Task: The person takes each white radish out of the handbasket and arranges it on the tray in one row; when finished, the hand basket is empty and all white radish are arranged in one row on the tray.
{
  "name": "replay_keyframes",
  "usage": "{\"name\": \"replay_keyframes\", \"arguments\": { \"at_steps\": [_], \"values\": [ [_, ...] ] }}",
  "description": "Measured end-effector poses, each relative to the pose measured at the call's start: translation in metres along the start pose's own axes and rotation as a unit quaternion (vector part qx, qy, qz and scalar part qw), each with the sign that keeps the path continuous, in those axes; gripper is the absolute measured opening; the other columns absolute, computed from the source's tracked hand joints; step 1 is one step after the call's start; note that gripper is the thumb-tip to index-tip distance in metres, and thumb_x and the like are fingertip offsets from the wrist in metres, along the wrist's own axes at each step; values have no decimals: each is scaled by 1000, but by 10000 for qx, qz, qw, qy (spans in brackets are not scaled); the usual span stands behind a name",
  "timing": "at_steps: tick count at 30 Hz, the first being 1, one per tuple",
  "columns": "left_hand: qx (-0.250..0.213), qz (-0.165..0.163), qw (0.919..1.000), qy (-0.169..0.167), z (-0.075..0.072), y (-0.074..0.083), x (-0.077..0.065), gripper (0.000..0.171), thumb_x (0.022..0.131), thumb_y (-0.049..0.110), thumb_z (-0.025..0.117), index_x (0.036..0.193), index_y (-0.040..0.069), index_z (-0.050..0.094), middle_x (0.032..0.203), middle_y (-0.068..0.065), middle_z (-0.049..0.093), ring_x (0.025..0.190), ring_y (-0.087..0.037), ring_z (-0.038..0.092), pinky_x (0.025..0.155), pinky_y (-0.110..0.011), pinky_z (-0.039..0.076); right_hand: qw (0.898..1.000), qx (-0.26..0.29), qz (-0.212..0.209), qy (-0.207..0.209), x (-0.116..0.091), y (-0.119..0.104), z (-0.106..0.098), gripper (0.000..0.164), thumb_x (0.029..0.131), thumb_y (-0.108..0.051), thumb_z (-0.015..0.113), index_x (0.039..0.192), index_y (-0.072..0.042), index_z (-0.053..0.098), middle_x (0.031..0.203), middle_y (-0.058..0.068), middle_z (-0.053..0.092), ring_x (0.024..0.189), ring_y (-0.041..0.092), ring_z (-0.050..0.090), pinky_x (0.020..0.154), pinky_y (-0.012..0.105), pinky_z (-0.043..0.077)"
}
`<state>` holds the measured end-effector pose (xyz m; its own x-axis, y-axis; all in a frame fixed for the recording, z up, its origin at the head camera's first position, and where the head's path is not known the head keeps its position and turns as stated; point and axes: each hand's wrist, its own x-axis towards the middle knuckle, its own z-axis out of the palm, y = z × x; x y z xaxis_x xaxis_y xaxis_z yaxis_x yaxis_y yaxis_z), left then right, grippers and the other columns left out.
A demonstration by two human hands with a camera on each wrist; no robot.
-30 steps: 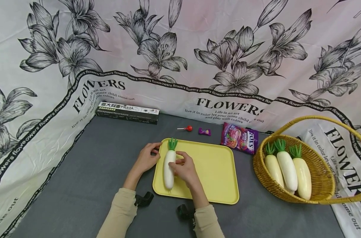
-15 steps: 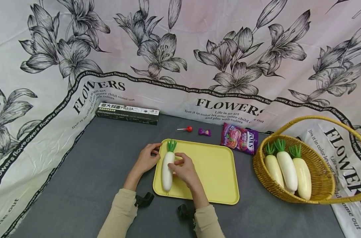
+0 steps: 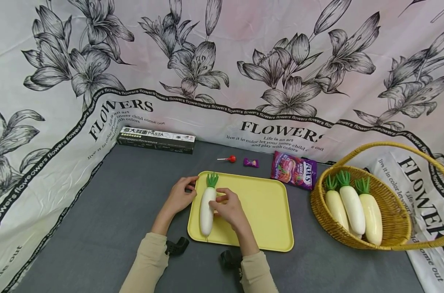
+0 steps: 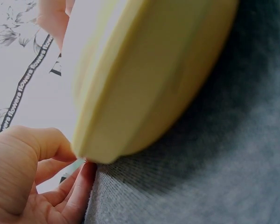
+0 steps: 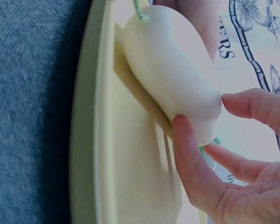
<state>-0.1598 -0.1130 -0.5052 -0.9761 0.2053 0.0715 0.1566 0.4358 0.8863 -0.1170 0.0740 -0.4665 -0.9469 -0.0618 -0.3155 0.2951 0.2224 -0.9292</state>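
Note:
A white radish [image 3: 207, 213] with green leaf stubs lies lengthwise near the left side of a yellow tray [image 3: 258, 219], its leafy end pointing away from me. My right hand [image 3: 229, 207] pinches the radish from its right side; in the right wrist view the thumb and a finger [image 5: 189, 158] meet its white body [image 5: 172, 60]. At the tray's far left corner, my left hand [image 3: 180, 194] holds the rim. The left wrist view has the thumb [image 4: 51, 142] on the tray edge [image 4: 102, 121], with other fingers below it.
A wicker basket [image 3: 401, 211] with several radishes [image 3: 353, 209] stands to the right. Behind the tray lie a red lollipop [image 3: 231, 158], a small purple-wrapped candy [image 3: 251, 162] and a purple candy bag [image 3: 294, 170]. A black pasta box [image 3: 156, 139] sits at the back left.
The radish has slid slightly toward the near edge of the tray, with my right hand staying on it. My left hand has kept its place at the tray corner.

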Motion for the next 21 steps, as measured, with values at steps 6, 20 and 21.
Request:
{"name": "replay_keyframes", "arguments": {
  "at_steps": [6, 20, 21],
  "values": [
    [28, -49, 10000, 35, 0, 1, 0, 48, 87, -3, 58, 135, -1, 58, 114, -17, 57, 97, -28, 61, 88, -43, 51, 9999, 18, -34, -128, 1, 1, 2, 51, 87, -8, 72, 134, 2, 54, 108, 21, 58, 84, 24, 62, 68, 40, 60],
    [-16, -58, 10000, 24, 0, 0, 0, 49, 86, -1, 58, 135, 0, 58, 114, -17, 57, 96, -27, 60, 85, -42, 53, 9998, -22, -134, -171, 0, 1, 1, 50, 88, -10, 71, 134, 4, 54, 109, 22, 58, 84, 25, 63, 68, 40, 60],
    [-17, -58, 10000, 17, -1, 0, 0, 49, 86, -1, 58, 136, 1, 58, 114, -17, 57, 96, -27, 60, 86, -42, 53, 9998, -32, -151, -161, 0, 1, -1, 50, 88, -11, 71, 133, 4, 54, 109, 21, 58, 84, 25, 64, 69, 40, 60]
  ]
}}
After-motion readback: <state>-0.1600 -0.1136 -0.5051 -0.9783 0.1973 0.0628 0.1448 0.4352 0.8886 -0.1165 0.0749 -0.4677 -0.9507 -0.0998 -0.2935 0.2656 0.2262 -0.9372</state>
